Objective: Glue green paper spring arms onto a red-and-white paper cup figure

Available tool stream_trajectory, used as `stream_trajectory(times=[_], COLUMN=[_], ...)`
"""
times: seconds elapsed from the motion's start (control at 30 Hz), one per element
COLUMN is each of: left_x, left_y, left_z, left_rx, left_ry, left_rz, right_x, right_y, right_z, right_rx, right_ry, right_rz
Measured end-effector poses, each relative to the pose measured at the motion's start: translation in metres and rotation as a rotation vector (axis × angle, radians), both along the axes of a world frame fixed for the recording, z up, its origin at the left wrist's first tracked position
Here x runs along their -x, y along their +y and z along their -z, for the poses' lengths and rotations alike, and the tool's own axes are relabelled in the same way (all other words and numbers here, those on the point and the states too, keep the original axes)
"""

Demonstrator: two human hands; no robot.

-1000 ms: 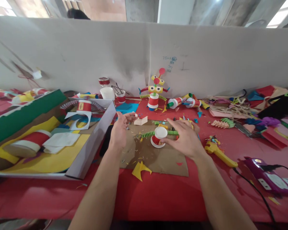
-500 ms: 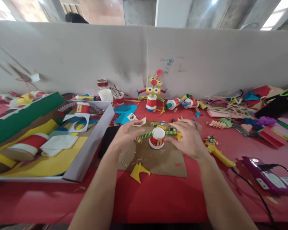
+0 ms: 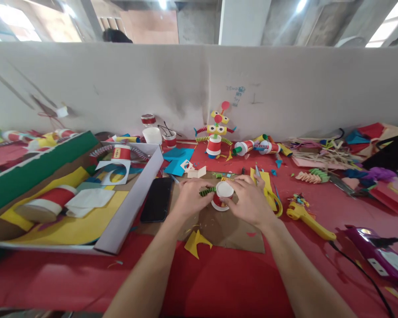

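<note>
A small red and white paper cup (image 3: 224, 190) stands upright on a brown cardboard sheet (image 3: 232, 236). From its left side sticks out a green folded paper spring (image 3: 207, 191). My left hand (image 3: 193, 196) has its fingers closed about the outer end of this spring. My right hand (image 3: 250, 198) grips the cup's right side, thumb at the front and fingers behind. That hand hides whatever is on the cup's right side. A yellow paper scrap (image 3: 197, 244) lies at the cardboard's front edge.
To the left is an open box (image 3: 132, 207) of craft pieces, with a black phone (image 3: 157, 199) beside it. Yellow-handled scissors (image 3: 277, 204) and a yellow glue gun (image 3: 310, 221) with a cord lie right. A cup figure (image 3: 214, 145) stands behind.
Both hands have moved inward from hovering apart on either side, and now touch the cup and its green spring. The view has shifted slightly, showing the phone and scissors more fully.
</note>
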State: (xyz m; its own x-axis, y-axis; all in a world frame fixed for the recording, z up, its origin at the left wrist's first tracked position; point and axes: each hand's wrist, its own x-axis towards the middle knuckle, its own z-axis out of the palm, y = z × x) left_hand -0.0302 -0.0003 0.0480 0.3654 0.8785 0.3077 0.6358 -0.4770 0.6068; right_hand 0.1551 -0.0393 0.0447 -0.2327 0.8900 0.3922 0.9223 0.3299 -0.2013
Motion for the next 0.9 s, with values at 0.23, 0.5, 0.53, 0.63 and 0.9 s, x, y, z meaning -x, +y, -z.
stream_trajectory(times=[0.23,0.5,0.53,0.63,0.9], left_x=[0.001,-0.001,-0.001,-0.002,-0.003], left_y=[0.005,0.005,0.004,0.002,-0.002], left_z=[0.008,0.011,0.01,0.008,0.002], left_rx=[-0.017,-0.081,-0.086,-0.083,-0.069], left_ry=[-0.034,0.074,0.081,0.081,-0.009], left_rz=[0.109,0.083,0.078,0.059,0.065], right_x=[0.004,0.008,0.009,0.01,0.009], right_y=[-0.002,-0.002,-0.002,-0.004,-0.007], right_z=[0.001,0.0,0.0,-0.002,-0.003], right_rx=[-0.018,-0.018,-0.021,-0.026,-0.033], right_ry=[0.016,0.001,-0.001,-0.008,0.002], right_rz=[0.028,0.053,0.056,0.064,0.078])
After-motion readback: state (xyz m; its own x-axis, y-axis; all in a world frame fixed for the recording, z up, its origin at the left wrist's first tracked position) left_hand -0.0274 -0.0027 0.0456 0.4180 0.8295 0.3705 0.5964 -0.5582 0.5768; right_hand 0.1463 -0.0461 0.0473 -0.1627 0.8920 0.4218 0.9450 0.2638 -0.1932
